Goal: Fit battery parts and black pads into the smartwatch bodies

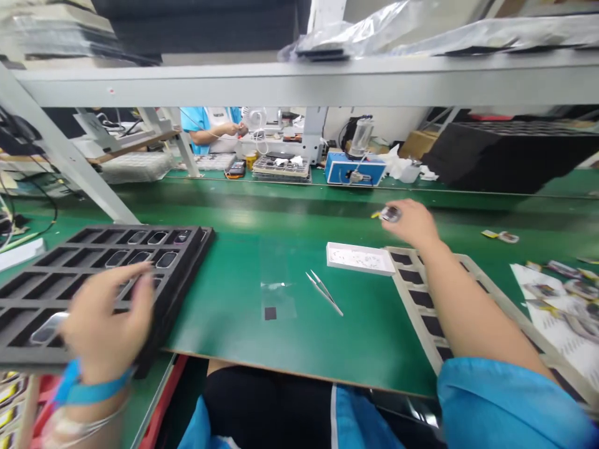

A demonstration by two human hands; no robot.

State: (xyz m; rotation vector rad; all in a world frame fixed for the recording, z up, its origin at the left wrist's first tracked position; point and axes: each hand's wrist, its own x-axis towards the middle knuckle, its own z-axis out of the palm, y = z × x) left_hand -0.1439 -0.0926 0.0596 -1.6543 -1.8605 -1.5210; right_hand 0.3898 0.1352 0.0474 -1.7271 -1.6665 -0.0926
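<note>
My right hand (414, 224) is raised above the far end of a beige slotted tray (406, 293). Its fingers pinch a small rounded clear-and-silver part with a yellow tab (390, 214). On the left, my left hand (110, 318), blurred, hovers over a black foam tray (182, 277); thumb and fingers are apart, and I see nothing held. Several clear lens-like pieces (166, 259) sit in the foam tray's pockets. Between the hands, metal tweezers (324, 293) lie on the green mat, beside a white shallow box (360, 258) with tiny bits in it.
A clear plastic sheet (278, 287) with a dark square (270, 313) lies mid-mat. Loose yellow-tabbed parts (580, 290) and papers are at right. A grey shelf beam (299, 84) crosses above the bench. Behind it stand a blue device (354, 169) and a co-worker in blue (199, 121).
</note>
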